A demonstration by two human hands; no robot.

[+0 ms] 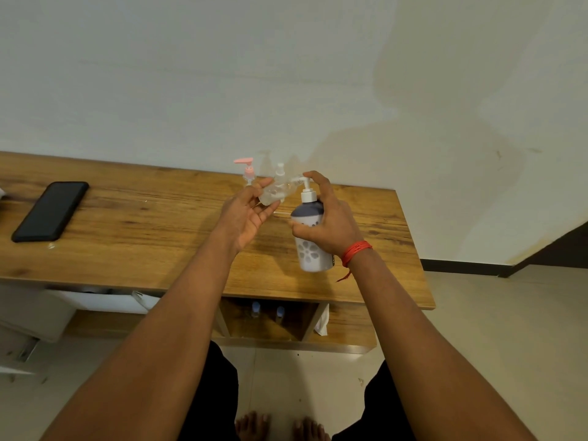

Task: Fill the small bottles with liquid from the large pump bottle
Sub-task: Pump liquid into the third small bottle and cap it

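Note:
My right hand (331, 218) grips the large pump bottle (310, 246), white with a dark top and flower pattern, lifted above the wooden table (143, 237). Its index finger lies on the white pump head. My left hand (246, 211) holds a small clear bottle (273, 194) tilted, its mouth against the pump's spout. Behind them stand a small bottle with a pink pump (248, 171) and a small clear bottle with a white cap (280, 170), near the table's far edge.
A black phone (51, 211) lies on the table's left side. Under the table, a shelf holds two small blue-capped bottles (267, 311) and a white cloth (323, 324). The wall runs right behind the table. My bare feet stand on the tiled floor below.

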